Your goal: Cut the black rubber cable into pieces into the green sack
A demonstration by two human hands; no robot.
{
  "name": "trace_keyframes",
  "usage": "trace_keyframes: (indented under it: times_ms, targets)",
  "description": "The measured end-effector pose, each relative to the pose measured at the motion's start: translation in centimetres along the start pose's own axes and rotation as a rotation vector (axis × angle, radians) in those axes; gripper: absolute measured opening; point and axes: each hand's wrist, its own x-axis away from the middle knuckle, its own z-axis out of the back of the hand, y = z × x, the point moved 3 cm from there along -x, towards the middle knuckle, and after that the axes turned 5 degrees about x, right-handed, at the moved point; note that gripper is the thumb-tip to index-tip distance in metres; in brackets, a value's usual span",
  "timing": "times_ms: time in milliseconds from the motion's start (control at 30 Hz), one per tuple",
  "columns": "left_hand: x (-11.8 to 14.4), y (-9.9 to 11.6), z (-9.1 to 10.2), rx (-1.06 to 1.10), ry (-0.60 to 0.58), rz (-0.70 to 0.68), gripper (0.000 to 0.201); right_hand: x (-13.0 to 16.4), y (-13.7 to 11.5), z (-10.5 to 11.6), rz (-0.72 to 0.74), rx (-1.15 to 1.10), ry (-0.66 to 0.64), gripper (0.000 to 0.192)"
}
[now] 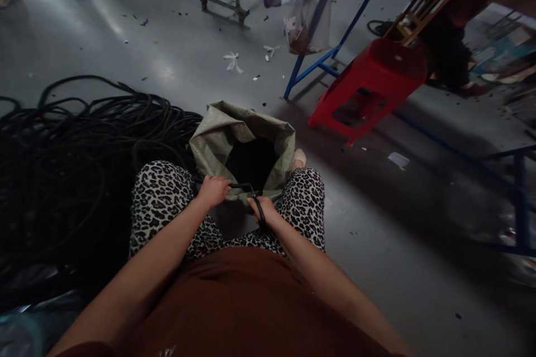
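My left hand [213, 191] is closed around a thin black rubber strip [240, 185], whose end sticks out to the right. My right hand [264, 210] grips scissors with a black handle loop [260, 211]. The scissor blades are small and dim, and they meet the bent end of the strip. Both hands are over the near rim of an open greenish woven sack [205, 142] between my knees. Dark contents [253, 162] lie inside the sack, too dim to make out singly.
A big tangled heap of black rubber strips [104, 122] lies on the left. A red plastic stool [377, 83] stands by a blue-framed table [318, 62] at the right, with a person's leg behind it. Clear plastic bags [312, 11] hang there. Scraps litter the grey floor [176, 61].
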Motion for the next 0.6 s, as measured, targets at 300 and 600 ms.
trace_keyframes:
  times_ms: [300, 600]
  targets:
    - [-0.1, -0.1, 0.4, 0.019, 0.072, 0.020, 0.028, 1.1, -0.7, 0.1, -0.060, -0.145, -0.053, 0.042]
    - [0.0, 0.2, 0.5, -0.012, 0.057, 0.014, 0.028, 1.2, -0.8, -0.5, 0.036, -0.188, -0.158, 0.048]
